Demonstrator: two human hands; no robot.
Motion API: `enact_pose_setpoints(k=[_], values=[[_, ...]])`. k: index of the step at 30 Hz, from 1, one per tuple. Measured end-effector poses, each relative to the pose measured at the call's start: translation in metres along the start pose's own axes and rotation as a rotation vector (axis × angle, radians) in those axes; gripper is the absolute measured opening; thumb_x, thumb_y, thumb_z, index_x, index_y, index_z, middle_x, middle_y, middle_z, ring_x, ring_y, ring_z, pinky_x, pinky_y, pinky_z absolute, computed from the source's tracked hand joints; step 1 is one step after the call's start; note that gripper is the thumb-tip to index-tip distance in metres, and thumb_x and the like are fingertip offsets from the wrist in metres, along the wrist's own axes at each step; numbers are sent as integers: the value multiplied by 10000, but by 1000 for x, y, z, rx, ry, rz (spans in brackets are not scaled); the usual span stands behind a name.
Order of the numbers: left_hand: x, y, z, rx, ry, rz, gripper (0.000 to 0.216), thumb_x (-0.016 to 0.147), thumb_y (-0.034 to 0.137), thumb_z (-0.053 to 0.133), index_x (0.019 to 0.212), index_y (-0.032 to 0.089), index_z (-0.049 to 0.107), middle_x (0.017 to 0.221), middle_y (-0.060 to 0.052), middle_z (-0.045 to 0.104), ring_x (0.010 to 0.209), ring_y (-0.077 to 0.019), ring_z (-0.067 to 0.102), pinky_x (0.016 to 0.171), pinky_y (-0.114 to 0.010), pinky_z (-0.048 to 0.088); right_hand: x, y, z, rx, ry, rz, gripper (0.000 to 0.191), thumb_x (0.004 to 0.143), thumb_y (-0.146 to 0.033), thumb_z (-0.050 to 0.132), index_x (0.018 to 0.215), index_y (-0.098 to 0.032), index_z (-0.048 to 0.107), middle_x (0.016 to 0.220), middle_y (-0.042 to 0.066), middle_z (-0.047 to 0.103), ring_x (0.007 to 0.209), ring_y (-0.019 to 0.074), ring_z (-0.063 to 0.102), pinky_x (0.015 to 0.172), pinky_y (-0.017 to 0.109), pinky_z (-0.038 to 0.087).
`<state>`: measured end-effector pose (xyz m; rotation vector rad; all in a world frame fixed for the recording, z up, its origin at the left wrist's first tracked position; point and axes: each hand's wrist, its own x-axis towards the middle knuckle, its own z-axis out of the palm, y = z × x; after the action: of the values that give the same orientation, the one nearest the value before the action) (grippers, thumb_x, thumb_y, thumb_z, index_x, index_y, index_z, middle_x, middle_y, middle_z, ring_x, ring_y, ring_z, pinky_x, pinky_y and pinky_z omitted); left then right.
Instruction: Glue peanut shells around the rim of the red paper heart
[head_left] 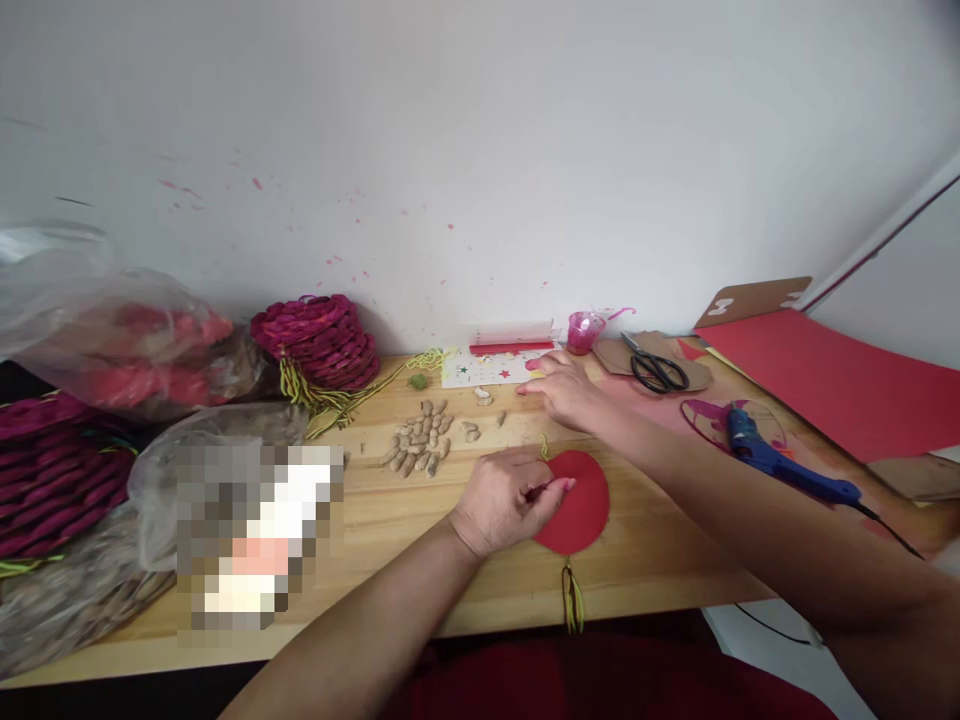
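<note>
My left hand [502, 500] is closed at the left side of a round red paper disc [581, 505], its thumb lying over the disc and the other fingertips hidden. Yellow-green strings show at the disc's top, and a yellow-green tassel [573, 600] hangs below it past the table edge. Farther back, my right hand [562, 390] reaches out with fingers spread over the right end of a white sheet of small coloured star stickers [480, 372]. A loose pile of peanuts in their shells [420, 440] lies left of both hands, with a few strays nearer.
Purple coiled rope [319, 345] and plastic bags [142, 350] crowd the left. At the back stands a pink cup [585, 332]. To the right lie black-handled scissors [656, 370], a blue glue gun [787, 470] with its cord, and red sheets [840, 380].
</note>
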<state>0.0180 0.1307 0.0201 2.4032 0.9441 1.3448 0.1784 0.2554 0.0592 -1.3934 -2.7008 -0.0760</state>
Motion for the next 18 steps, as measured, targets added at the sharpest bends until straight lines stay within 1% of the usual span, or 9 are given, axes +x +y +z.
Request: enact_pose_setpoints(k=[2, 4, 8, 10, 12, 15, 18], values=[[0, 0, 0, 0, 3, 12, 395, 954, 290, 571, 576, 178, 551, 542, 8, 526, 510, -100, 454, 512, -241, 363, -7, 2, -6, -1, 11, 9, 408, 960, -136, 470, 1232, -241, 757, 1252, 133, 668, 1163, 284, 477, 1017, 414, 324], [0, 1, 0, -2, 4, 20, 395, 955, 293, 571, 578, 178, 555, 537, 8, 530, 504, -98, 456, 506, -239, 363, -17, 4, -8, 1, 6, 1, 417, 952, -129, 471, 1242, -236, 751, 1277, 138, 666, 1178, 289, 481, 1018, 418, 325], [-1, 1, 1, -13, -5, 21, 378, 948, 293, 587, 589, 176, 573, 543, 1, 551, 514, -102, 477, 518, -240, 378, -29, 8, 5, 17, -27, -32, 414, 932, -152, 520, 1235, -314, 749, 1390, 97, 620, 1284, 311, 430, 1037, 431, 326], [-1, 1, 1, -6, -7, 17, 375, 948, 291, 587, 592, 174, 580, 547, -1, 558, 519, -103, 486, 523, -240, 384, -26, 8, 13, 16, -30, -25, 440, 941, -153, 501, 1282, -323, 721, 1401, 103, 610, 1300, 317, 415, 1046, 447, 327], [-1, 1, 1, 7, -8, 9, 384, 950, 293, 581, 585, 175, 575, 550, -2, 558, 517, -103, 485, 520, -242, 385, -17, 6, 18, 10, -26, -9, 458, 944, -147, 478, 1313, -300, 702, 1394, 127, 605, 1288, 328, 420, 1047, 469, 333], [-2, -1, 1, 10, -13, 9, 385, 955, 303, 575, 591, 178, 580, 554, -2, 562, 521, -106, 490, 524, -247, 396, -3, -1, 17, 3, -17, -9, 477, 940, -136, 462, 1340, -270, 684, 1396, 152, 592, 1266, 338, 432, 1046, 489, 337], [-2, -2, 2, -2, -11, 20, 370, 954, 302, 580, 605, 178, 588, 556, -1, 570, 534, -109, 506, 529, -250, 407, 7, -11, 14, 0, -17, -40, 508, 942, -137, 448, 1382, -294, 648, 1445, 146, 555, 1295, 349, 414, 1041, 504, 340]])
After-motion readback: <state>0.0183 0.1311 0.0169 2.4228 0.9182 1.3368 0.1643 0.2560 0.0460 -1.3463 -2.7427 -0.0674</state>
